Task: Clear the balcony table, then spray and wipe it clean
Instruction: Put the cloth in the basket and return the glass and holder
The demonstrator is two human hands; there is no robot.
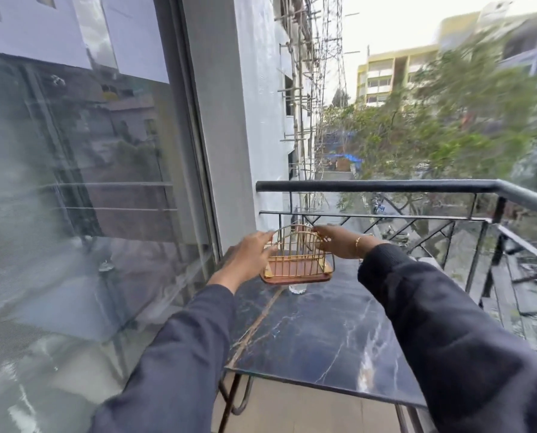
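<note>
A gold wire rack (296, 257) with a brown wooden base hangs just above the far end of the dark marble balcony table (317, 332). My left hand (248, 256) holds the rack's left side at the wire arch. My right hand (339, 243), with a thin bracelet at the wrist, grips the top right of the arch. Under the rack's base the bottom of a clear glass (297, 289) shows on the tabletop; its upper part is hidden by the rack.
A black metal railing (385, 185) runs behind and to the right of the table. A large glass sliding door (73, 182) and a grey wall fill the left. The table's thin metal legs (236, 398) stand on a tiled floor.
</note>
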